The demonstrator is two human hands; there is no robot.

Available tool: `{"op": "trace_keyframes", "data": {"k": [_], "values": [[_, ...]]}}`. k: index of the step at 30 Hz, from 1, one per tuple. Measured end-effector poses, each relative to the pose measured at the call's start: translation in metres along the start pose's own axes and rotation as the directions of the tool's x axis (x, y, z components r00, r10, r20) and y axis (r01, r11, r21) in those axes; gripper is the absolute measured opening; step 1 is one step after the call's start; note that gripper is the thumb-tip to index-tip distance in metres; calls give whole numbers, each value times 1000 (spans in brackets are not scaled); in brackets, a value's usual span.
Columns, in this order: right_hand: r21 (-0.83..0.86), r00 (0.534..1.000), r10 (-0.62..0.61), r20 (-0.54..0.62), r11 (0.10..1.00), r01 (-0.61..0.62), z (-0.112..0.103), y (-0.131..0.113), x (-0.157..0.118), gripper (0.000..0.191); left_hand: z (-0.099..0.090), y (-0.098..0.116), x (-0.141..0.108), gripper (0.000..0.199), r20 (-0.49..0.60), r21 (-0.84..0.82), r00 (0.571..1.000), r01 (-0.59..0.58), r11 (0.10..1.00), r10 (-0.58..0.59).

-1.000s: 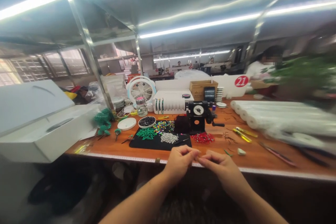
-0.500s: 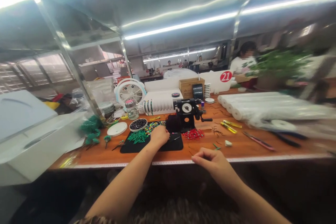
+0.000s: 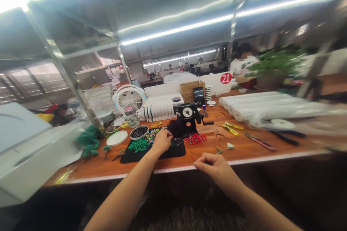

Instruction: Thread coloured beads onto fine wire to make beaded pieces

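My left hand (image 3: 162,142) is over the black mat (image 3: 173,152), beside the multicoloured beads (image 3: 152,135). Its fingertips are pressed together; whatever is between them is too small to make out. On the mat left of it lies a heap of green sticks (image 3: 138,144). My right hand (image 3: 215,168) is at the table's front edge, thumb and forefinger pinched on a thin dark wire (image 3: 192,158) that points up and left. Behind the hands stands a black crank machine (image 3: 188,118) with a round dial. Red pieces (image 3: 195,138) lie at its foot.
A dish of black beads (image 3: 139,132), a white lid (image 3: 117,138) and a fan (image 3: 130,100) are to the left. Yellow-handled tools (image 3: 230,129), pliers (image 3: 286,137) and wrapped white rolls (image 3: 252,103) lie to the right. A person (image 3: 244,61) sits behind a plant.
The whole scene has shifted slightly left in view as the camera turned. Both hands keep nearly the same poses, the left still by the beads and the right still pinching the wire.
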State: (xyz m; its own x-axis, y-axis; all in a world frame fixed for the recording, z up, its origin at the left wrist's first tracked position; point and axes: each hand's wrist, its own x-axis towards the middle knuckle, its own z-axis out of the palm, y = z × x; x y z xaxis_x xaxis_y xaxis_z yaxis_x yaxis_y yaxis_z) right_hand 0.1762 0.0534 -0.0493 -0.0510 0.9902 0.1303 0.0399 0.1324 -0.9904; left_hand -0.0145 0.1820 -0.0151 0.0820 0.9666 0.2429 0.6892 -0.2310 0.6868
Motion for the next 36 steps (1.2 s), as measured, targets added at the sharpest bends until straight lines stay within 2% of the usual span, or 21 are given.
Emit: {"op": "trace_keyframes", "data": {"k": [3,7,12,14,17,20,26,28,33,36], "values": [[62,998,18,-65,998,-14,3,1,4,23,4,12,-17,6,-23,-279,999,31,960,-39],[145,993,60,-104,988,-45,8,-3,8,23,15,28,-55,21,74,-585,992,125,801,-100],[200,994,48,-102,979,-27,16,-8,9,20,25,33,-89,23,115,-764,987,162,624,-114],[232,994,50,-92,972,-28,20,-9,9,20,25,33,-95,21,100,-793,991,134,594,-90],[262,996,62,-65,964,-42,25,-12,10,21,24,33,-99,19,57,-791,996,86,606,-66],[278,995,75,-71,959,-52,28,-14,11,23,24,33,-100,18,4,-818,997,46,573,-74],[296,992,88,-86,953,-59,31,-15,11,23,26,30,-102,29,-62,-848,997,-31,529,-40],[298,993,90,-83,953,-61,32,-14,11,22,26,30,-104,28,-77,-835,997,-49,547,-28],[298,994,84,-73,953,-58,32,-11,12,22,27,28,-106,19,-169,-722,985,-145,677,31],[287,993,91,-75,956,-66,32,-12,11,23,29,24,-107,17,-188,-686,979,-186,704,76]]}}
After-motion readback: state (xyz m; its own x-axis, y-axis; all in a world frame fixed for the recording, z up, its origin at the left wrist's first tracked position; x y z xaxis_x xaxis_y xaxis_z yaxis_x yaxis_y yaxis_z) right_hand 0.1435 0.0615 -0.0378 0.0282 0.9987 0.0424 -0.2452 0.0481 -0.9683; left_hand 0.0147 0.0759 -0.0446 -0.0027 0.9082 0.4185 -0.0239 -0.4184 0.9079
